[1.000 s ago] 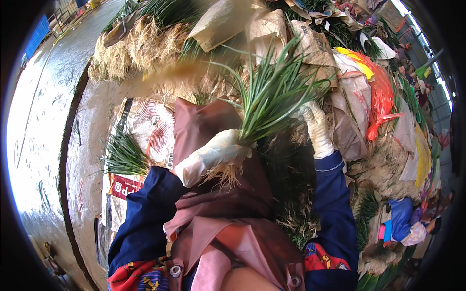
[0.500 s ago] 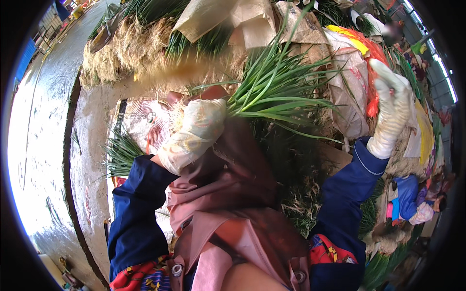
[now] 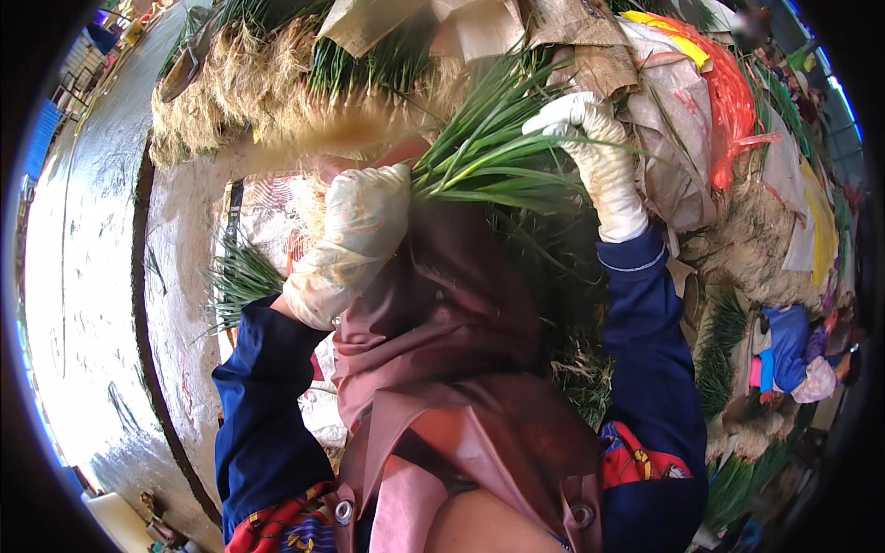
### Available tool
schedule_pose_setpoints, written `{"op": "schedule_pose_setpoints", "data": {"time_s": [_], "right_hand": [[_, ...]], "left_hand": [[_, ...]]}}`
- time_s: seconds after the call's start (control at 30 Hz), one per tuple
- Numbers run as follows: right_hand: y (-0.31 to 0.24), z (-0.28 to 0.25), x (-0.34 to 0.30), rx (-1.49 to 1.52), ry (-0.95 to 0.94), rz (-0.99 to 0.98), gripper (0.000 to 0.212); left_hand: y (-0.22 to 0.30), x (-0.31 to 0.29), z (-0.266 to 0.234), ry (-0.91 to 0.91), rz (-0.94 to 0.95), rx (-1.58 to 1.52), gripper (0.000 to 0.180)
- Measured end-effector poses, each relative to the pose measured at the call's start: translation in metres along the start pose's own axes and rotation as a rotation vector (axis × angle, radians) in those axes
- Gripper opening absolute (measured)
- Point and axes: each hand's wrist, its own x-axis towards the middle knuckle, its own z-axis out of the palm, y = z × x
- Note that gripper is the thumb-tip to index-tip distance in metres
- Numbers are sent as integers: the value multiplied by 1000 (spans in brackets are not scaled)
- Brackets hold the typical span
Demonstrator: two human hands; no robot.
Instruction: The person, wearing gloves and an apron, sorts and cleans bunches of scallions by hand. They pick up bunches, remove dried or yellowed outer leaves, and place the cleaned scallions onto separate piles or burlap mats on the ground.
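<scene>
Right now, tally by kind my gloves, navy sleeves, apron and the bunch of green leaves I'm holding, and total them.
Off-white gloves: 2, one on the left hand, one on the right hand
Navy sleeves: 2
Brown apron: 1
Bunch of green leaves, held in the left hand: 1
Total: 6

Free room is lying between the left sleeve (image 3: 267,387) and right sleeve (image 3: 650,350), above the maroon apron (image 3: 461,304). A second lane is running left of the left hand (image 3: 361,217), over the concrete floor (image 3: 92,276), with a green-onion bunch (image 3: 241,281) lying just beside the left sleeve. Gripped green-onion leaves (image 3: 484,161) are spanning the gap toward the right hand (image 3: 597,157); stacked rooted bundles (image 3: 249,92) are blocking the far side, and a pale sack (image 3: 668,138) is crowding the right.
</scene>
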Motion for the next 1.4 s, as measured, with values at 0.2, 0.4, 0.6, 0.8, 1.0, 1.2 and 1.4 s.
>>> {"op": "schedule_pose_setpoints", "data": {"time_s": [0.2, 0.4, 0.6, 0.8, 1.0, 1.2, 1.4], "right_hand": [[4, -81, 9, 151, 903, 197, 30], [-37, -194, -24, 171, 513, 106, 27], [-78, -12, 50, -367, -97, 195, 18], [42, 88, 51, -95, -578, 470, 30], [54, 149, 36, -965, -315, -25, 23], [57, 107, 81, -325, 169, 945, 24], [34, 80, 66, -15, -402, 599, 31]], "left_hand": [[-7, 9, -9, 64, -63, -79, 5], [-12, 13, -3, 64, -34, 575, 4], [-27, -9, -10, 111, 41, 678, 6], [-14, -6, -3, 196, 114, 721, 1], [-22, -32, -11, 152, 35, 697, 3], [-35, -20, 2, 20, -77, 585, 8], [-43, -25, 9, -100, -107, 757, 7]]}}
